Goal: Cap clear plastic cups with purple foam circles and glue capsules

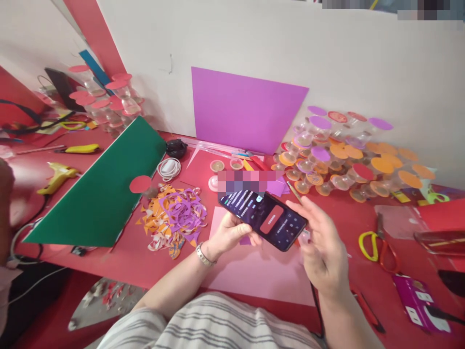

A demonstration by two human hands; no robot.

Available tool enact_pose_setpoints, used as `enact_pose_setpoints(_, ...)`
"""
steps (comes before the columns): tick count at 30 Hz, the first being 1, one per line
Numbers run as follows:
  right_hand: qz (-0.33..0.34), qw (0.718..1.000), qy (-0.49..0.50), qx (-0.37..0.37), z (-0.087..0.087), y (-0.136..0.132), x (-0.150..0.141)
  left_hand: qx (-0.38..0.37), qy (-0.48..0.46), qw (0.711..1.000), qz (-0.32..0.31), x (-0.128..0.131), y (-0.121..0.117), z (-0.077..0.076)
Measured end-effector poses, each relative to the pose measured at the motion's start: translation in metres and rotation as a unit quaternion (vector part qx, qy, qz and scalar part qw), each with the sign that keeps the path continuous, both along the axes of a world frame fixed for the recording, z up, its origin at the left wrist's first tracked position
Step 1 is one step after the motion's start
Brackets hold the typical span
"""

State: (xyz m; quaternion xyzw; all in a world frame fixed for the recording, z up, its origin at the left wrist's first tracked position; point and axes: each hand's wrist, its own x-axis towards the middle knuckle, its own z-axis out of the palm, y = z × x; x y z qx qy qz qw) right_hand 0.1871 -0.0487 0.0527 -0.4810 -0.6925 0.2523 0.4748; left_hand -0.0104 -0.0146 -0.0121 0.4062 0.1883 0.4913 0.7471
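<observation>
A smartphone (271, 218) with a lit dark screen and a red button shape is tilted above the table between my hands. My left hand (232, 233) grips its near left edge, with the thumb against the side. At the phone's right end, my right hand (323, 247) is curled around the edge, fingers behind and thumb in front. Under the phone lies a pale pink sheet (261, 276). To the left sits a heap of orange and purple paper scraps (178, 215). Part of the screen is blurred out.
A green board (105, 189) leans at the left near a yellow glue gun (58, 177). A purple sheet (247, 109) stands against the wall. Disc-topped clear cups (348, 155) crowd the back right. Scissors (379, 245), a utility knife (368, 310) and a purple box (421, 303) lie right.
</observation>
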Motion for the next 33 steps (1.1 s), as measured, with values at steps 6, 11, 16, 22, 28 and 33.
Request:
enact_pose_setpoints(6,-0.001,1.000,-0.020,0.002,0.001,0.000,0.003,0.005,0.008,1.000,-0.002,0.002,0.000,0.001)
enact_pose_setpoints(11,-0.006,0.999,-0.040,0.001,-0.002,0.003,0.003,0.004,0.022,1.000,0.010,0.004,0.000,0.002)
enact_pose_setpoints(16,-0.002,0.999,-0.040,-0.006,-0.009,0.007,0.004,-0.004,0.038,0.999,0.015,0.003,0.001,0.006)
enact_pose_setpoints(22,0.005,0.999,-0.025,-0.019,-0.013,0.009,0.005,-0.006,0.028,0.999,0.020,0.002,0.001,0.005)
enact_pose_setpoints(28,0.026,0.999,0.000,-0.038,-0.009,0.010,0.006,-0.001,0.039,0.999,0.017,0.000,0.000,0.009)
enact_pose_setpoints(33,0.030,0.999,0.013,-0.038,-0.009,0.012,0.006,0.003,0.071,0.997,0.023,-0.003,0.002,0.009)
